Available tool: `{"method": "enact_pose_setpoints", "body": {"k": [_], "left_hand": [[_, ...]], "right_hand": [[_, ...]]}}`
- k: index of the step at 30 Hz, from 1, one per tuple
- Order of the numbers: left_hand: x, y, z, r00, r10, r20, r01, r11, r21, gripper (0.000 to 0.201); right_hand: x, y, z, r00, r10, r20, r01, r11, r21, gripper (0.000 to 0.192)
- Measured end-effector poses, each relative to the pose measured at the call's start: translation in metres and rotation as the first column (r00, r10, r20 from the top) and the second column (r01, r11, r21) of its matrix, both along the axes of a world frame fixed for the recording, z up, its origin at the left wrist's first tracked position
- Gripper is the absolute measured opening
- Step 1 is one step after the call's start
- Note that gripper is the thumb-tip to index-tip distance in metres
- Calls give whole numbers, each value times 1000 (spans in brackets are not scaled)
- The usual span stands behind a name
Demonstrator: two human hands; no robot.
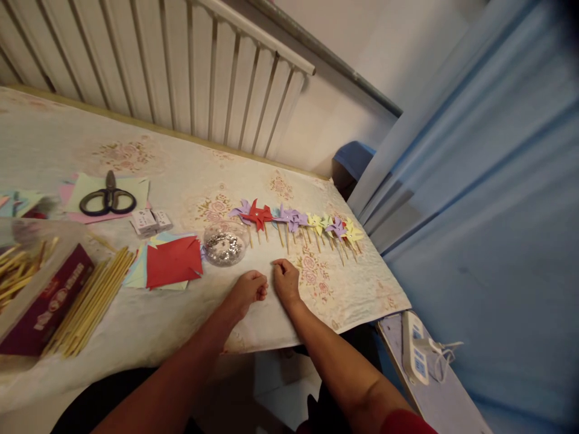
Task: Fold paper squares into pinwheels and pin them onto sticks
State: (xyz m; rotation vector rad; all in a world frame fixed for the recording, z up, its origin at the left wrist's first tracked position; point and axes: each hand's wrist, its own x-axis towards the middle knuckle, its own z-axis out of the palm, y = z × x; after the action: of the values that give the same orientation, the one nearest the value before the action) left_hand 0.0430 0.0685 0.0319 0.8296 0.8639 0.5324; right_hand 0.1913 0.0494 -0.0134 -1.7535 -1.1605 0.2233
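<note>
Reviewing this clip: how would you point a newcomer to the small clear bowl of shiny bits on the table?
Start at the table with its pale flowered cloth, below the white radiator. Just beyond the left hand, between the red paper squares and the row of paper pinwheels, sits the clear bowl. It alone is transparent and round, filled with silvery glitter-like pieces.

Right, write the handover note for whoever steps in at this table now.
Left hand and right hand: both loosely closed, resting side by side on the table; whether they pinch anything cannot be told.
Done: a row of paper pinwheels on sticks lies beyond the hands.
Supplies to the left: bowl of sequins, cut red paper, loose sticks, scissors.
Left: paper and sticks remain unused.
</note>
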Motion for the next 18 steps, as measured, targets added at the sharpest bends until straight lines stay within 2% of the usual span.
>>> {"method": "enact_pose_setpoints", "body": {"k": [10,14,18], "left_hand": [[-1,-2,-10,1000,21,0,-21,997,80,12],[-6,-7,-19,997,69,-15,-63,967,248,15],[-16,-18,-29,977,174,-124,-96,876,473,19]], "right_hand": [[-11,4,3,975,2,220,27,992,-125,30],[-13,4,5,962,21,273,26,986,-166,28],[-15,6,4,947,42,320,23,980,-199,26]]}}
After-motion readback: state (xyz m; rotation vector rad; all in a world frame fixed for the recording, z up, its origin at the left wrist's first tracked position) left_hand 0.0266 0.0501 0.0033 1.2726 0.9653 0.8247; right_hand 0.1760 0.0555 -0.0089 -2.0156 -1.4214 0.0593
